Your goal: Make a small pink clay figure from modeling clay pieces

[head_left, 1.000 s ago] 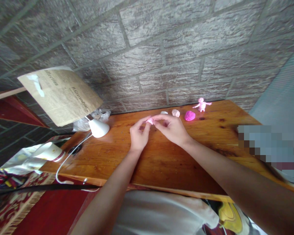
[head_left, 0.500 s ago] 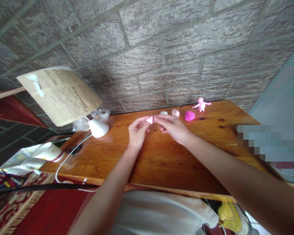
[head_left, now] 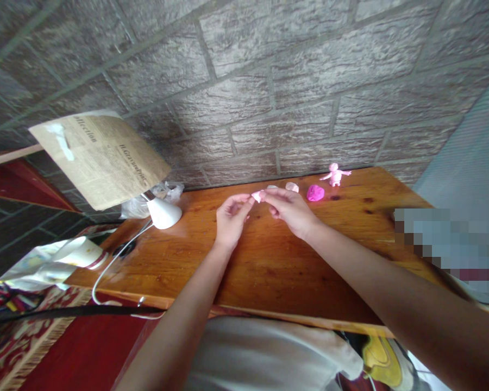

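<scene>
Between my two hands, over the wooden table, is a small pale pink piece of modelling clay [head_left: 256, 196]. My left hand [head_left: 231, 217] pinches it from the left with thumb and forefinger. From the right, the fingertips of my right hand [head_left: 289, 209] close on its other side. Just behind the right hand lie a light pink lump of clay [head_left: 292, 187] and a white lump [head_left: 273, 187], the latter mostly covered by the fingers. Farther right sits a bright magenta lump of clay [head_left: 315, 193]. A pink clay figure [head_left: 335, 174] with outstretched arms stands upright beside it.
A lamp with a printed paper shade [head_left: 101, 163] and white base [head_left: 164, 213] stands at the left, its white cable [head_left: 110, 266] hanging over the table edge. Near it are a plastic bag [head_left: 136, 202] and a paper cup [head_left: 81, 253] lying sideways. A stone wall [head_left: 244, 98] rises behind.
The piece of clay has shifted slightly right and turned between my fingers. My right fingertips now overlap its right side. The other things stay where they were.
</scene>
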Tool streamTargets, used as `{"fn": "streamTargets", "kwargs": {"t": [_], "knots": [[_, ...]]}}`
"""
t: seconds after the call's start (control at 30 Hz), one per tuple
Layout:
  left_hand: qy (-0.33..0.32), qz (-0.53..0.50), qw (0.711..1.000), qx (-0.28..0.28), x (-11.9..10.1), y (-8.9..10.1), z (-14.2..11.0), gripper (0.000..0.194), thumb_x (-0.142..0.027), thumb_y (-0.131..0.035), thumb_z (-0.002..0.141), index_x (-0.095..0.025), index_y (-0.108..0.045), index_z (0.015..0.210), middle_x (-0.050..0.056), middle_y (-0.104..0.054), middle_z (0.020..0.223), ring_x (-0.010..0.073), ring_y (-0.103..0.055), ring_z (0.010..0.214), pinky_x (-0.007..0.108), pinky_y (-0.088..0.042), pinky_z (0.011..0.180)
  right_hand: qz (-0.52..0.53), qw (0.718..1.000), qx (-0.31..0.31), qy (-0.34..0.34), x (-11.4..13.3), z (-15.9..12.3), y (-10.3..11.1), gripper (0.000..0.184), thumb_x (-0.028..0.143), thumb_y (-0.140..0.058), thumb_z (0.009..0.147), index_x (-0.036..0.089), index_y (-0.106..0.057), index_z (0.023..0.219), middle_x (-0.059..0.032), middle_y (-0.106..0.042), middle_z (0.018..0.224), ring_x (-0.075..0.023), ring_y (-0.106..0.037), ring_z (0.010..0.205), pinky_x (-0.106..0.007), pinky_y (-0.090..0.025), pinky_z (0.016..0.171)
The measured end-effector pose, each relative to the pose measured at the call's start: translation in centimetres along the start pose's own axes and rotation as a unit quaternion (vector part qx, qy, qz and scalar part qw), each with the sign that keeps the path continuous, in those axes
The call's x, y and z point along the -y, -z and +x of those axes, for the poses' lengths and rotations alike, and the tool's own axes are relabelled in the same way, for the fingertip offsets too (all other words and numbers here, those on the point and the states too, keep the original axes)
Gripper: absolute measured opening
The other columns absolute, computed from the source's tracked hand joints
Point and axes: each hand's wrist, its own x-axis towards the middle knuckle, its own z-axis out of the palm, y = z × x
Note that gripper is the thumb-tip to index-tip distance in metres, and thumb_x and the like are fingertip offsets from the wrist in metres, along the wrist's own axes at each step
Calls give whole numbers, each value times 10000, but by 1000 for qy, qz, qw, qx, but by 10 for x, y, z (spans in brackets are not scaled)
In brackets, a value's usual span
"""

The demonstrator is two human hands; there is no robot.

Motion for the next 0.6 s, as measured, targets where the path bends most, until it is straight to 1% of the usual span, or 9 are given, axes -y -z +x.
{"fn": "streamTargets", "kwargs": {"t": [0.03,0.1,0.17,0.23,0.3,0.4,0.5,0.6], "knots": [[14,-7,1000,-9,-2,-1,0,363,-443,-892,624,-167,-719,783,-30,-634,662,46,-447,487,209,-419,507,-1,1000,-7,0,0,0,0,368,439,-839,630,164,-738,853,5,-686,777,-38,-417,501,-214,-330,461],[53,-23,998,-3,-4,-1,-1,397,-498,-872,640,-155,-688,715,-48,-547,578,42,-422,481,196,-395,498,-6,1000,-8,3,0,-1,-1,360,437,-839,637,170,-738,857,-1,-702,800,-38,-416,498,-213,-334,458],[92,-47,994,20,-7,-2,-2,421,-519,-867,640,-148,-685,719,-52,-508,570,40,-415,492,185,-366,488,-10,1000,2,9,-1,-1,-1,360,446,-839,642,174,-736,855,-1,-708,800,-38,-415,492,-212,-334,453],[116,-74,990,38,-8,-2,-2,427,-493,-894,608,-150,-696,768,-57,-505,591,31,-396,492,176,-337,479,-9,1000,7,17,-2,-1,-2,369,455,-841,642,176,-734,859,0,-712,804,-36,-418,485,-210,-332,448],[125,-97,987,40,-8,-2,-2,429,-455,-916,583,-158,-696,801,-70,-488,585,24,-370,480,172,-321,477,-8,1000,7,25,-4,0,-1,382,459,-847,636,177,-733,867,0,-714,807,-34,-422,480,-208,-332,443],[137,-118,983,41,-10,-2,-1,408,-425,-921,586,-158,-689,791,-79,-458,570,19,-342,470,169,-291,468,-15,999,15,43,-8,2,0,401,478,-848,639,182,-734,885,-7,-717,824,-38,-436,481,-210,-340,438],[152,-123,979,62,-11,-2,-1,401,-399,-923,586,-149,-719,823,-75,-451,575,13,-317,469,168,-232,452,-23,997,26,63,-11,3,1,413,498,-839,656,186,-739,907,-14,-720,847,-42,-450,485,-212,-351,438],[150,-118,979,71,-12,-3,-1,406,-379,-928,575,-142,-746,849,-71,-446,564,16,-310,474,173,-203,450,-29,997,27,72,-12,3,2,408,497,-837,661,182,-742,903,-20,-726,848,-45,-461,487,-212,-361,438]]}}
